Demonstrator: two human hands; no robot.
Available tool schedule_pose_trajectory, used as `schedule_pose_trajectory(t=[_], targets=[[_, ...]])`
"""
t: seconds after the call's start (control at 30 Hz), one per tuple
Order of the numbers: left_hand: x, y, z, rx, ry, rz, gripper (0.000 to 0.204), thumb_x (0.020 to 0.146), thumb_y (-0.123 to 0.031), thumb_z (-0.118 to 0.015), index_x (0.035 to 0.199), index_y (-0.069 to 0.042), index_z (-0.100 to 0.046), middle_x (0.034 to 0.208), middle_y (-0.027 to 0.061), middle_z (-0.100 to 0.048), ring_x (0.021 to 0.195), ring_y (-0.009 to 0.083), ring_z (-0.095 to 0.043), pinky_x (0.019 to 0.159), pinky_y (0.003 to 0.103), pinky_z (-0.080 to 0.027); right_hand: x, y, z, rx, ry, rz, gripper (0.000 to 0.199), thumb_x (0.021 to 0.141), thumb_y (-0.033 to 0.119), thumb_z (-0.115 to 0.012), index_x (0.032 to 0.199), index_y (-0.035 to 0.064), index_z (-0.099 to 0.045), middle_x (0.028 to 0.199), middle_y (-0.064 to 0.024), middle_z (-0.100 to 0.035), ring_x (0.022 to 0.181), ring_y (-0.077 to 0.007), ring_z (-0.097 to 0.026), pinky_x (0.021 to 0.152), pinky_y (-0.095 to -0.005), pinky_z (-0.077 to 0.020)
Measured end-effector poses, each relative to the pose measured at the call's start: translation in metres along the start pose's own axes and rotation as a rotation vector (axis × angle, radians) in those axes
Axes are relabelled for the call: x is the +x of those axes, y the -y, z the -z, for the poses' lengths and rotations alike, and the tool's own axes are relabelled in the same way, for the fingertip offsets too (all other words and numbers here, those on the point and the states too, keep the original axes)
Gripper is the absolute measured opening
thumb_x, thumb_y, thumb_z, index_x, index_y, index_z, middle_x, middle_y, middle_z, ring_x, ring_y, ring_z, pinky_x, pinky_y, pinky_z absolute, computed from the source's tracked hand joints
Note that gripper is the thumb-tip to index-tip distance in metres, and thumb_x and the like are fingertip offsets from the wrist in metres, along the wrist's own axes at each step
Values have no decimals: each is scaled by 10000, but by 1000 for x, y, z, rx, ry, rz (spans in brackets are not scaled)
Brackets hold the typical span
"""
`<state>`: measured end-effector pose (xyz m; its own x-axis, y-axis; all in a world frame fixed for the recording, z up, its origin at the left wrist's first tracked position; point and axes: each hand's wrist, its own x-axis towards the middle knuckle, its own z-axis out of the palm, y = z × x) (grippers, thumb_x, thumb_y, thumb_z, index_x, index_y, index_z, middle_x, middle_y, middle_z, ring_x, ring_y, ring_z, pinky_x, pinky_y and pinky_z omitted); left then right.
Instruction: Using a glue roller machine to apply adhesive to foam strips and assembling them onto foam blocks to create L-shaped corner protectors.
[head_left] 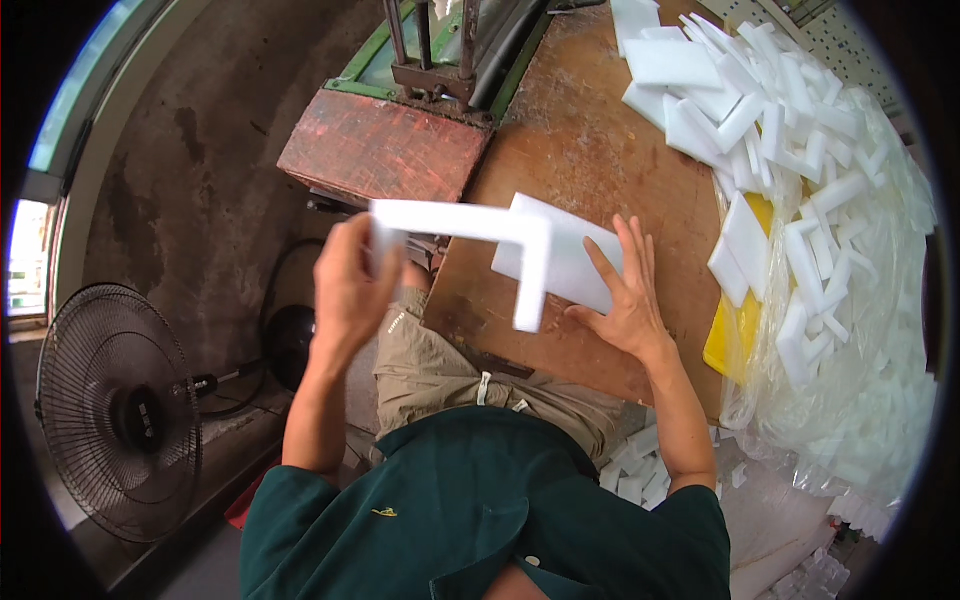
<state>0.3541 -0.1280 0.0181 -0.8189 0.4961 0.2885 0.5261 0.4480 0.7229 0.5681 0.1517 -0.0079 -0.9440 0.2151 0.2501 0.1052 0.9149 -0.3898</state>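
Observation:
My left hand (pixel 348 285) grips one end of a white, angled foam strip (pixel 460 220), holding it above the near left edge of the table. The strip's other end bends down at a right angle, and its far part passes in front of a flat white foam sheet (pixel 570 262) on the tabletop. Spread fingers of my right hand (pixel 628 300) rest against the right side of that sheet; the hand is open and grips nothing.
A heap of white foam pieces (pixel 735 90) covers the table's right side, partly in clear plastic, with a yellow object (pixel 728 325) under it. A machine with a red worn bed (pixel 385 145) adjoins the brown table (pixel 570 120). A fan (pixel 120 410) stands at left.

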Motion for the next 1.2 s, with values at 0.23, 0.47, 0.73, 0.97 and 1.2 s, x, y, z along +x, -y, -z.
schedule_pose_trajectory(t=[0.23, 0.47, 0.73, 0.97, 1.2], targets=[[128, 86, 83, 240, -318, 24, 374, 892, -212, -683, 1180, 26, -661, 978, 172, -705, 866, 239, -687, 821, 347, -531, -10, -22, 10, -59, 109, 48, 772, 655, 389, -882, 1343, 150, -627, 1476, -268, -402, 1342, -457, -413, 1152, -652, -234], [278, 145, 73, 437, -113, 34, 388, 833, -318, -681, 1035, 13, -701, 927, 231, -700, 903, 379, -687, 801, 441, -523, 8, -10, 29, -45, 105, 15, 716, 699, 373, -870, 1314, 96, -633, 1460, -241, -429, 1394, -461, -364, 1142, -657, -251], [348, 147, 8, 350, 129, -59, 375, 838, -313, -665, 1028, 7, -712, 905, 224, -710, 890, 367, -704, 795, 440, -534, 96, -28, 28, 276, 28, -131, 488, 865, 190, -760, 1282, -21, -622, 1219, -214, -648, 1163, -374, -618, 1024, -429, -483], [363, 164, -23, 324, 161, -177, 336, 845, -273, -643, 1028, 3, -701, 875, 245, -694, 861, 382, -702, 748, 451, -524, 222, -49, -11, 402, 1, -290, 349, 931, 233, -714, 1132, -52, -683, 883, -85, -722, 782, -124, -688, 712, -276, -550], [357, 107, -56, 195, 375, -282, 289, 864, -231, -662, 1019, 13, -679, 913, 252, -690, 902, 391, -684, 794, 470, -529, 307, -53, -56, 360, -47, -431, 543, 833, 473, -708, 834, -70, -714, 799, -236, -710, 808, -354, -712, 770, -418, -546]])
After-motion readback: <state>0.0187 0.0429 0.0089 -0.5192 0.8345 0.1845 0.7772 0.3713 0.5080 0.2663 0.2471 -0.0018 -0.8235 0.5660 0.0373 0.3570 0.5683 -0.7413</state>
